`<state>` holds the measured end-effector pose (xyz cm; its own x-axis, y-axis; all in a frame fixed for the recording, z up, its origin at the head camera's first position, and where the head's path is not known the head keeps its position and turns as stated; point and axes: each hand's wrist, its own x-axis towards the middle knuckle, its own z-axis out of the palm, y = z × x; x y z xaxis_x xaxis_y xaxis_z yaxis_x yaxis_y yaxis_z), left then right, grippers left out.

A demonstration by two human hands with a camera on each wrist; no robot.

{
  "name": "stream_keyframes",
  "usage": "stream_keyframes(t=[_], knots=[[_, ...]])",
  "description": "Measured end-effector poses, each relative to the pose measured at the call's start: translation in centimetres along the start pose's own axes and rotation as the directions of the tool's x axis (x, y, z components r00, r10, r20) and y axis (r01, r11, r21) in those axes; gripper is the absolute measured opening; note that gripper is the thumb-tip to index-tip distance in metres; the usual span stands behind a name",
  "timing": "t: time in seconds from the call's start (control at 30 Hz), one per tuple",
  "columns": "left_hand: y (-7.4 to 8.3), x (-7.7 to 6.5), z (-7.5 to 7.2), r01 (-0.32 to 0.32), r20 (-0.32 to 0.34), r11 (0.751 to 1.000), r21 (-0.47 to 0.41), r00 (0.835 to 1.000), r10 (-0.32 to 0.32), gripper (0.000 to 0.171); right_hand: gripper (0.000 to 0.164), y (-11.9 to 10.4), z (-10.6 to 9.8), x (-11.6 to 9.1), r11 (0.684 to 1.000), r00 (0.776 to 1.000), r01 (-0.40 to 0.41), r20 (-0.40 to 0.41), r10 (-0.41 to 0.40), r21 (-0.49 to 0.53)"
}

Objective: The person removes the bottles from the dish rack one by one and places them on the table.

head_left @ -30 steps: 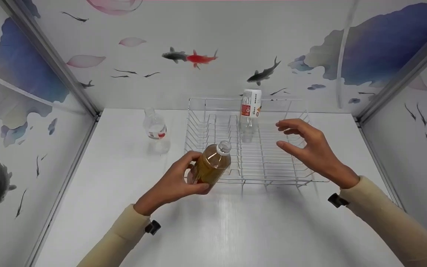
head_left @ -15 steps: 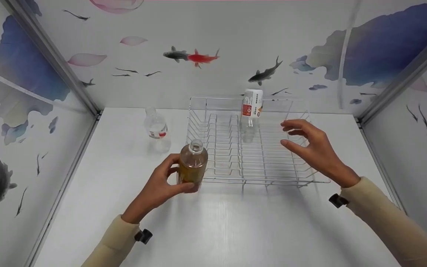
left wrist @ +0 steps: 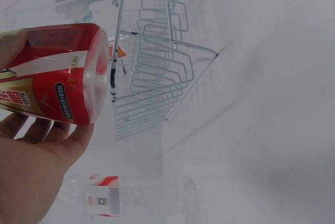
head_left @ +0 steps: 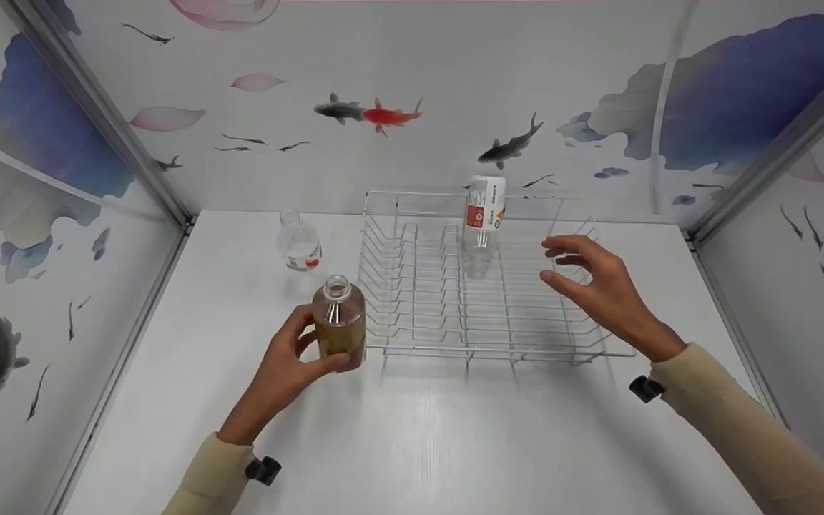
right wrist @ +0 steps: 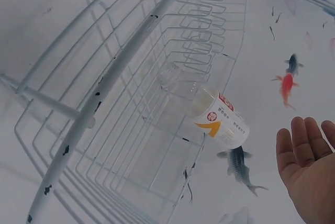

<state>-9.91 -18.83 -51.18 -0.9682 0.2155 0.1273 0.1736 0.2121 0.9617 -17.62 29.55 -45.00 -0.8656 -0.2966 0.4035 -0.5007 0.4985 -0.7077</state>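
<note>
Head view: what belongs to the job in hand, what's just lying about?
Likely part of the job:
red-and-gold bottle, gripped by the left hand
wire rack
white-labelled bottle, neck-down in the rack
clear bottle, left of the rack, untouched (probably)

Just surroundings, no loose stray stands out:
white table
printed wall panels

Held bottle (left wrist: 57, 72): cut off toward its neck (left wrist view). Far right bottle (head_left: 483, 223): label (head_left: 485, 203) print illegible, head view.
</note>
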Motion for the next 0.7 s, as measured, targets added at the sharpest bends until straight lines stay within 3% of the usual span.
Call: stream_keyframes(t=[0.3, 0.7], knots=[[-0.3, -0.5, -1.0, 0.056, -0.076, 0.998, -0.005, 0.996, -0.056, 0.074, 0.048, 0.9, 0.3, 0.2, 0.999, 0.999, -0.033, -0.004, 0.033, -0.021], [-1.5, -1.2, -2.6, 0.068, -0.133, 0.998, 0.009, 0.989, -0.066, 0.079, 0.048, 1.9, 0.7, 0.8, 0.997, 0.997, -0.079, 0.006, 0.079, -0.026]])
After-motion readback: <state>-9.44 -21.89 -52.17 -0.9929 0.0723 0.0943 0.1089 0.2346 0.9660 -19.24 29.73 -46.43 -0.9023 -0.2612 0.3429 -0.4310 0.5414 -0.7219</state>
